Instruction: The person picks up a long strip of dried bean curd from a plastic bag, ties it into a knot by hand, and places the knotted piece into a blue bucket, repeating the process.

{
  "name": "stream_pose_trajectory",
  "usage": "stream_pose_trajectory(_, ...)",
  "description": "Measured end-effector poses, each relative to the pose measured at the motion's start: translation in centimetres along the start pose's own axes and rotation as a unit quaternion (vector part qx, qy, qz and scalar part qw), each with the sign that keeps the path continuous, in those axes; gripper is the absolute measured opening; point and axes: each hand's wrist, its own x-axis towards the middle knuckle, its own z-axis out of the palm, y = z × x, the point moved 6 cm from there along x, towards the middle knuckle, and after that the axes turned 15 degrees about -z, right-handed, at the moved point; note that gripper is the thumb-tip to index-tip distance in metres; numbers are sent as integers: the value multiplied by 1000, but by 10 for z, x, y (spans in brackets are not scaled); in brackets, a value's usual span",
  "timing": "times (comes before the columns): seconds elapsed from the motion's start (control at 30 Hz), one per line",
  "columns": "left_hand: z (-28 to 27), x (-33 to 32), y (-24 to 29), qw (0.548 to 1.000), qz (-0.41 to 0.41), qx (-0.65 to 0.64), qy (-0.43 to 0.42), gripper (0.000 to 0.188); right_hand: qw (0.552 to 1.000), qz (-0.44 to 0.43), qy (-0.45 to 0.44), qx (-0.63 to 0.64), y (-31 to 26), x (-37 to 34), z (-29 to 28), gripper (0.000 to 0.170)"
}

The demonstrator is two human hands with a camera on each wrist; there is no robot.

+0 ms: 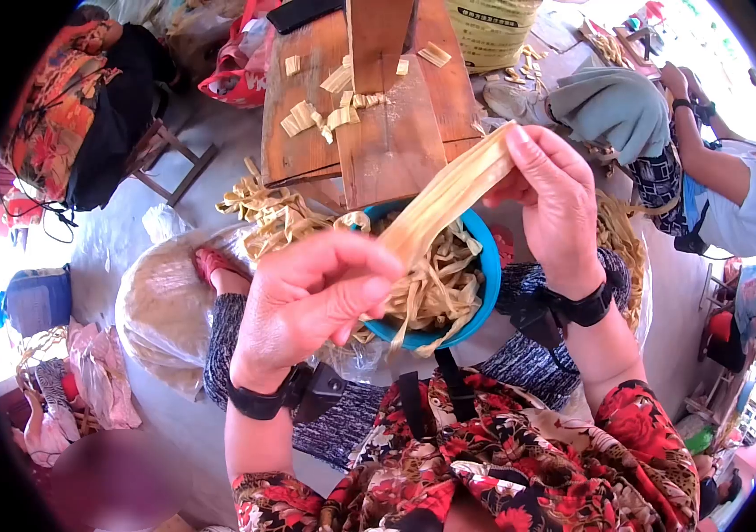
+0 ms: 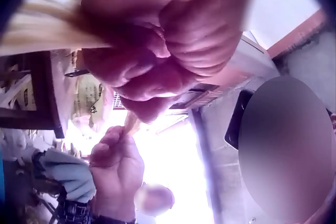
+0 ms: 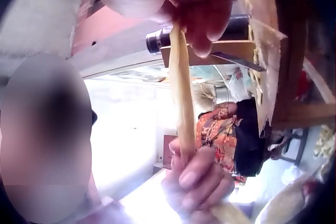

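A flat yellowish strip is stretched between both hands above a blue basin of similar loose strips. My left hand pinches its lower end between thumb and curled fingers. The upper end is gripped by my right hand, thumb against the fingers. In the right wrist view the strip runs taut from the right hand down to the left hand. The left wrist view shows the left hand close up, with the strip passing out at the left.
A wooden bench with an upright board and short cut pieces stands beyond the basin. Piles of strips lie beside it. A clear bag is at the left, and a seated person at the right.
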Motion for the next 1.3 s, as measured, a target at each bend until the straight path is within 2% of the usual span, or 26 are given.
stream_pose_trajectory(0.07,-4,1,-13,997,-68,45,-5,31,999,-16,40,28,-8,-7,0,24)
stream_pose_trajectory(0.1,-3,11,-20,999,-24,-47,-12,39,998,-25,16,47,-13,-16,11,23)
stream_pose_trajectory(0.13,-4,17,-22,998,-58,-17,-23,35,996,-67,-62,-26,-23,-26,22,17)
stream_pose_trajectory(0.17,3,15,-11,999,-28,41,-9,32,977,-136,-147,-73,-33,-37,37,13)
stream_pose_trajectory(0.2,13,14,0,995,2,98,4,30,956,-159,-232,-89,-34,-43,45,11)
stream_pose_trajectory(0.23,13,15,2,982,87,161,47,20,956,-153,-210,-138,-31,-44,41,13)
stream_pose_trajectory(0.27,11,14,-1,991,66,108,44,20,953,-149,-188,-186,-28,-45,36,15)
stream_pose_trajectory(0.33,6,10,-6,999,23,5,36,23,986,-23,-124,-106,0,-45,28,16)
stream_pose_trajectory(0.37,8,9,-9,995,25,-95,11,22,993,41,-90,-65,12,-47,25,17)
stream_pose_trajectory(0.47,20,9,-9,982,-14,-187,-39,23,977,171,-84,91,28,-54,36,20)
stream_pose_trajectory(0.5,20,10,-9,978,6,-206,-31,22,977,173,-85,91,32,-54,37,21)
stream_pose_trajectory(0.6,11,12,-19,988,19,-153,28,18,996,64,-51,28,26,-51,32,23)
stream_pose_trajectory(0.63,7,11,-18,991,39,-86,98,15,998,36,-57,-11,23,-50,27,27)
stream_pose_trajectory(0.73,17,9,-15,986,85,15,144,12,991,10,-107,-80,12,-56,32,34)
stream_pose_trajectory(0.77,22,7,-13,976,128,97,145,16,991,-33,-75,-102,11,-56,33,36)
stream_pose_trajectory(0.8,24,7,-15,984,115,41,133,19,997,39,-48,-41,15,-56,30,35)
stream_pose_trajectory(0.87,28,5,-17,987,87,-71,111,24,980,182,3,83,20,-58,24,35)
stream_pose_trajectory(0.93,22,3,-21,984,43,-154,82,28,937,241,-21,253,24,-65,29,37)
stream_pose_trajectory(1.0,17,7,-33,969,22,-240,44,27,872,293,-56,387,22,-75,40,38)
stream_pose_trajectory(1.03,19,8,-35,966,41,-253,20,22,853,276,-88,434,20,-73,45,38)
stream_pose_trajectory(1.13,33,7,-46,953,-95,-280,-59,22,943,193,-93,253,13,-63,37,39)
stream_pose_trajectory(1.17,44,5,-43,932,-135,-278,-188,26,955,173,-124,207,12,-61,35,38)
stream_pose_trajectory(1.27,39,7,-43,944,-104,-251,-189,26,992,35,-112,-37,-5,-53,32,36)
stream_pose_trajectory(1.3,40,6,-39,952,-102,-241,-159,26,991,-12,-99,-87,-6,-53,27,27)
